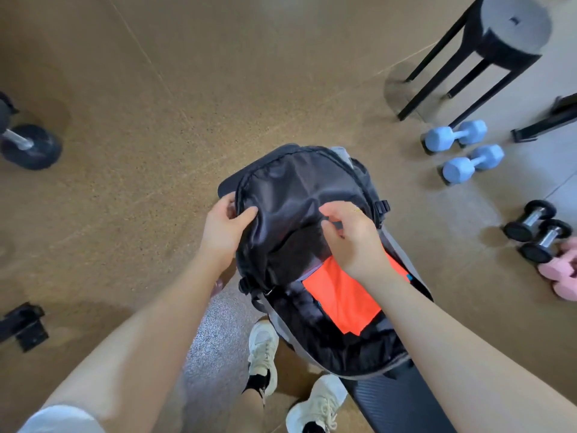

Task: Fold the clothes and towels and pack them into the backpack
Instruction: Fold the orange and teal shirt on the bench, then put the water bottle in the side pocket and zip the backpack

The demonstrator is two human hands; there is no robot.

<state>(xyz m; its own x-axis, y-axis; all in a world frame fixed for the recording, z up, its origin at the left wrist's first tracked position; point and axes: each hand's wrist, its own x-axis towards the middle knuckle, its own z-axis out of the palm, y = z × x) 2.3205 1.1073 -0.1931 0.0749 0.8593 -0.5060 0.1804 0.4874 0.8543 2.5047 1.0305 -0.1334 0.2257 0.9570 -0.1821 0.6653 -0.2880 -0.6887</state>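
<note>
Open black nylon backpack point(312, 220) w/ folded orange cloth point(340, 298) inside. Left hand point(224, 226) grips flap's left edge; right hand point(352, 235) fingers curled, pinching flap lining.

A black backpack point(299, 195) with grey edging and a glossy dark lining is being shown holding a bright orange folded garment point(340, 295), while pale blue dumbbells point(456, 135), chrome-and-black dumbbells point(530, 220), a pink dumbbell point(562, 276), cream sneakers point(262, 345) and a speckled tan floor point(156, 120) are being seen around it.
</note>
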